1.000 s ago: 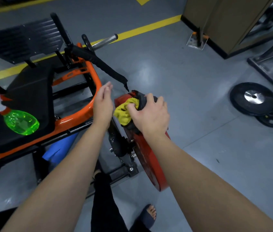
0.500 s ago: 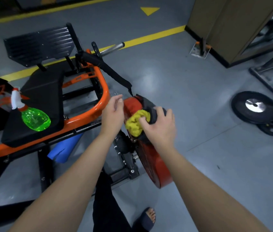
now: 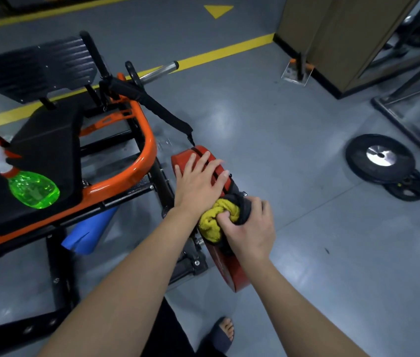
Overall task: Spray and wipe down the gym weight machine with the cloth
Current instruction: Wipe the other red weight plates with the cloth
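A grey, glossy floor (image 3: 268,130) is being crossed by a yellow painted line (image 3: 219,54) and is catching pale reflections. A tall brown panel (image 3: 332,34) is standing at the far right. The left half is being taken up by the weight machine (image 3: 141,161), an orange tube frame on black steel members. The spray bottle (image 3: 32,188) is being carried on its flat black padded bench (image 3: 46,140). Two round black plates (image 3: 380,158) are lying on the floor, well apart to the right.

Against half a second ago, the left hand (image 3: 198,184) is no longer being held at the rim. It is being laid flat, fingers straight and spread, across the top of the red plate (image 3: 229,269). The cloth (image 3: 214,220) is being worked lower along the plate's edge.

The cloth — bunched yellow terry with a dark part — is being clenched in the right hand (image 3: 250,228) and pressed against the smooth red disc. The bottle is being shown as translucent green plastic with a white trigger head.
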{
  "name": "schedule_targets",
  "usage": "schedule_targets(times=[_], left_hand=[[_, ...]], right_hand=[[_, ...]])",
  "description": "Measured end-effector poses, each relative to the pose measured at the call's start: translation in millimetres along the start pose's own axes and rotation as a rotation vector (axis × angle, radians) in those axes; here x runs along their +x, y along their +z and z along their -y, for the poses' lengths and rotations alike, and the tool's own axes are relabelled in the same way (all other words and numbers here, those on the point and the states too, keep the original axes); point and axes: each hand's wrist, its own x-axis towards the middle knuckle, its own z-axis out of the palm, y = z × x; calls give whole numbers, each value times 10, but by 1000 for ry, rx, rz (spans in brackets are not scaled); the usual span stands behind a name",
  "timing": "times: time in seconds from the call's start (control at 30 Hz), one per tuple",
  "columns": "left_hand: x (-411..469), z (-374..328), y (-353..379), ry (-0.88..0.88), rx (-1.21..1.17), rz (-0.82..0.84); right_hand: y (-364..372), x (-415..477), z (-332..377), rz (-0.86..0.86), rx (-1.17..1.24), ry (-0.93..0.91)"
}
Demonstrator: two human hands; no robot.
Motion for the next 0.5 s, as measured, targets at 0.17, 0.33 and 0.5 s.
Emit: schedule_targets(times=[0.17,0.33,0.5], left_hand=[[387,227,-150,-25,-126,167],[-6,212,-245,-367,-781,-340],[-664,114,-205,-380,-855,-319]], right_hand=[[145,286,304,68,-62,-13],[261,490,496,87,-115,-44],[308,670,666,162,-146,-64]])
